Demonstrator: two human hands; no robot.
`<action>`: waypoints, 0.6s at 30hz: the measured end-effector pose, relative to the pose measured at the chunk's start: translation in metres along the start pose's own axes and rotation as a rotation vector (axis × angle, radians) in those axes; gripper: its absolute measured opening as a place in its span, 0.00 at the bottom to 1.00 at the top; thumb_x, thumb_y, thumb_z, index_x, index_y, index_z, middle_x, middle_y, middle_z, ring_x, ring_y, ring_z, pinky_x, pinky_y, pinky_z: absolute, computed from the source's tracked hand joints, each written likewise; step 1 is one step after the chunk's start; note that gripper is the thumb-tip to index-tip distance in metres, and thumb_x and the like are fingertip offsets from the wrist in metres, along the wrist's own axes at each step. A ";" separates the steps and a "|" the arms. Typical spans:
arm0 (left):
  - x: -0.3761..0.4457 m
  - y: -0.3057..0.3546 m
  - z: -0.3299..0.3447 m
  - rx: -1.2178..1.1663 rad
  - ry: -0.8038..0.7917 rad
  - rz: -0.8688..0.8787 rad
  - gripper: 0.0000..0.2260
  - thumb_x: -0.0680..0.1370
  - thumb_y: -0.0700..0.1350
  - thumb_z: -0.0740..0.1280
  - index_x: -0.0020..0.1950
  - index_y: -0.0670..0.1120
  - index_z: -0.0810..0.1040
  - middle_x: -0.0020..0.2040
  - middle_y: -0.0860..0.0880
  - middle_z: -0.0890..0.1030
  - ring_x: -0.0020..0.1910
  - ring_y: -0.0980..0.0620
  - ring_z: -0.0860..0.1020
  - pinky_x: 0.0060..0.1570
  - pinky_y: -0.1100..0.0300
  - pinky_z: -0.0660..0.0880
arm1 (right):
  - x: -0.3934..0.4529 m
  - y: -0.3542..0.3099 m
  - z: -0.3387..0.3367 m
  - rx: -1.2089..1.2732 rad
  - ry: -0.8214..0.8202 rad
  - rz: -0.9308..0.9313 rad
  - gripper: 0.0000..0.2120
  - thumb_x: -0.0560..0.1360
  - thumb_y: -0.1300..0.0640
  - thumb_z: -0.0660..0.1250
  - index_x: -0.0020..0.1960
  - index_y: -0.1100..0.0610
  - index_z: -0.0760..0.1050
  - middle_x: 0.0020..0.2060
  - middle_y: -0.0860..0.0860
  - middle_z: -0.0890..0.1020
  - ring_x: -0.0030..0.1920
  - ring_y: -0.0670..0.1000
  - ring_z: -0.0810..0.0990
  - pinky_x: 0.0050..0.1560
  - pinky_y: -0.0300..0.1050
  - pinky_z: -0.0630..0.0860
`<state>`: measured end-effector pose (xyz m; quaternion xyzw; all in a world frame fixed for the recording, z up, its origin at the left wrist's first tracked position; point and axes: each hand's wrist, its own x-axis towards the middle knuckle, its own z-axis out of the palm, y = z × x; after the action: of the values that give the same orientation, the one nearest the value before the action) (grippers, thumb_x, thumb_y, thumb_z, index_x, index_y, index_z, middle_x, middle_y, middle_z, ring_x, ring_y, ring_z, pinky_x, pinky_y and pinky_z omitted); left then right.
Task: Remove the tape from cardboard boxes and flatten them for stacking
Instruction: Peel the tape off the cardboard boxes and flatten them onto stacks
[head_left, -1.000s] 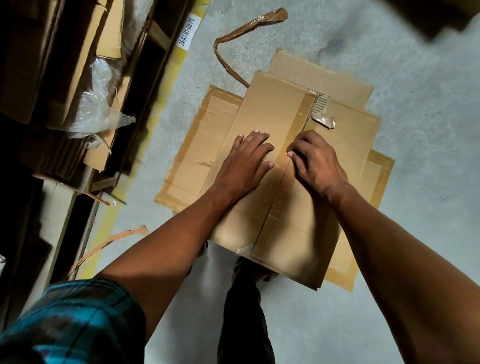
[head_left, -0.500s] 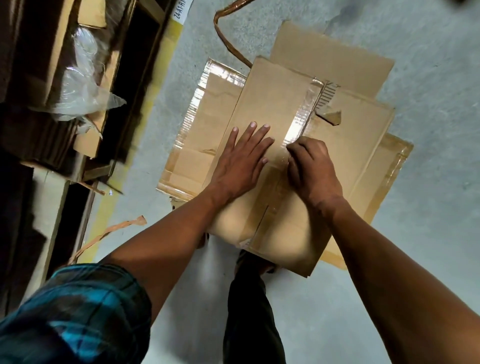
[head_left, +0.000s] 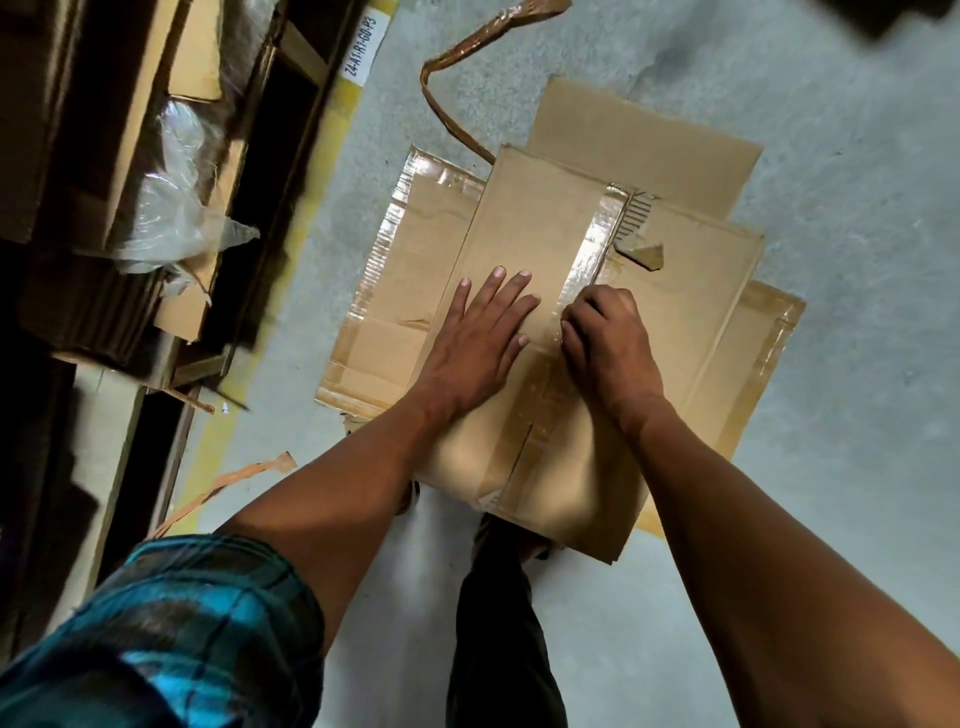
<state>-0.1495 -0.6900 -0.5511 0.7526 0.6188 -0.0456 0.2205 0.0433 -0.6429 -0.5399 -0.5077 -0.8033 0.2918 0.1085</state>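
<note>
A flattened brown cardboard box (head_left: 524, 223) lies on top of a pile of other flat cardboard sheets (head_left: 410, 249) on the concrete floor. A glossy strip of tape (head_left: 592, 244) runs along its middle seam. My left hand (head_left: 478, 343) lies flat on the box, fingers spread, just left of the seam. My right hand (head_left: 608, 348) sits on the seam with its fingers curled and pinched at the tape. A torn scrap of tape (head_left: 647, 255) sticks up to the right of the strip.
A long peeled tape strip (head_left: 452, 67) curls on the floor beyond the pile; another scrap (head_left: 234, 483) lies near left. Dark shelving (head_left: 104, 156) with cardboard and clear plastic wrap (head_left: 171, 208) stands on the left behind a yellow floor line (head_left: 332, 140). My leg (head_left: 498, 597) is below the pile.
My right hand's fingers have curled from lying on the seam into a pinch at the tape. My left hand has stayed flat on the box. The camera has moved closer.
</note>
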 end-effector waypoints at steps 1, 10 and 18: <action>0.000 0.000 0.000 -0.004 -0.006 -0.002 0.20 0.83 0.51 0.54 0.75 0.50 0.63 0.80 0.50 0.57 0.79 0.47 0.52 0.76 0.44 0.48 | 0.002 0.001 0.001 -0.003 -0.022 -0.003 0.06 0.78 0.60 0.65 0.44 0.62 0.76 0.45 0.58 0.75 0.47 0.58 0.72 0.48 0.51 0.71; 0.001 -0.002 -0.003 -0.045 -0.028 -0.001 0.20 0.83 0.51 0.53 0.75 0.50 0.63 0.80 0.50 0.56 0.79 0.47 0.51 0.76 0.43 0.48 | 0.002 0.000 -0.005 0.075 -0.084 0.113 0.08 0.77 0.57 0.66 0.55 0.58 0.77 0.49 0.54 0.76 0.52 0.54 0.71 0.51 0.44 0.68; 0.001 -0.002 -0.003 -0.035 -0.047 -0.001 0.21 0.83 0.52 0.53 0.76 0.51 0.63 0.80 0.50 0.56 0.79 0.47 0.51 0.76 0.44 0.47 | 0.005 0.004 -0.006 0.047 -0.076 0.028 0.06 0.79 0.59 0.64 0.47 0.62 0.76 0.47 0.57 0.75 0.49 0.57 0.72 0.51 0.49 0.71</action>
<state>-0.1517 -0.6878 -0.5498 0.7471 0.6145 -0.0527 0.2480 0.0468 -0.6355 -0.5381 -0.5048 -0.7925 0.3313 0.0856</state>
